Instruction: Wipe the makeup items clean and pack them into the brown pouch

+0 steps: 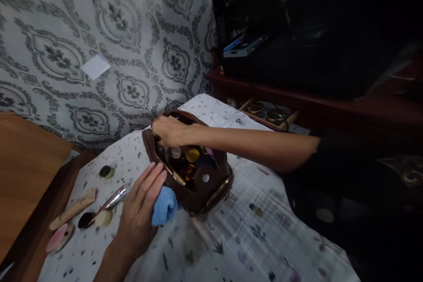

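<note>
A brown cosmetic bag (201,200) with a gold zipper lies unzipped on the cloth-covered surface. Inside it show a yellow-lidded jar (192,155), a pale round lid (176,153) and other small containers in shadow. My right hand (170,131) reaches into the bag's far left end; its fingertips are hidden there. My left hand (140,202) rests its fingers against the bag's near left side. A crumpled blue cloth (164,206) is held under that palm, with the thumb out of sight.
Left of the bag lie a dark-lidded jar (106,172), a beige tube (74,208), a silver-and-copper makeup brush (114,198), a cream-coloured jar (104,218) and a pink-topped jar (59,238). An open drawer (291,120) stands behind at right. A patterned wall (132,53) rises behind.
</note>
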The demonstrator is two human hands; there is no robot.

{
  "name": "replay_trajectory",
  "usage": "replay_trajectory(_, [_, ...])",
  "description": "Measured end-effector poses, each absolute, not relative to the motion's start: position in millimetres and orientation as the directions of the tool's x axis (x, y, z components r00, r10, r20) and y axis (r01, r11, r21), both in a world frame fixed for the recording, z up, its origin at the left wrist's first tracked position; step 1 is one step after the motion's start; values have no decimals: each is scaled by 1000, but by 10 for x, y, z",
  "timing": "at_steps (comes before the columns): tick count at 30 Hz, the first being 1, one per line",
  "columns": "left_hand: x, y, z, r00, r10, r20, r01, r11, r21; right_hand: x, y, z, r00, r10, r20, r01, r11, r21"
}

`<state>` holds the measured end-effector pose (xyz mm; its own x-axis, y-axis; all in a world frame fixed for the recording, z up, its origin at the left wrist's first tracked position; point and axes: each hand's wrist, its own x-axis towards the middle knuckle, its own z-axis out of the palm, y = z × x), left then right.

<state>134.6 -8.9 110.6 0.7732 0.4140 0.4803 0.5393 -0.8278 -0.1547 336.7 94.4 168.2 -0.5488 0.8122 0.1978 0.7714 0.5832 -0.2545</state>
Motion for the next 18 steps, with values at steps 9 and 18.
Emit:
replay_trajectory(9, [1352, -93, 947, 656, 577, 487, 640, -767, 46, 3367, 902, 1626, -407, 890, 206, 757, 455, -469])
replay_trajectory(18, [1346, -92, 953, 658, 607, 445, 640, -763, 94, 3319, 933, 1528, -373, 915, 155, 779, 399, -484])
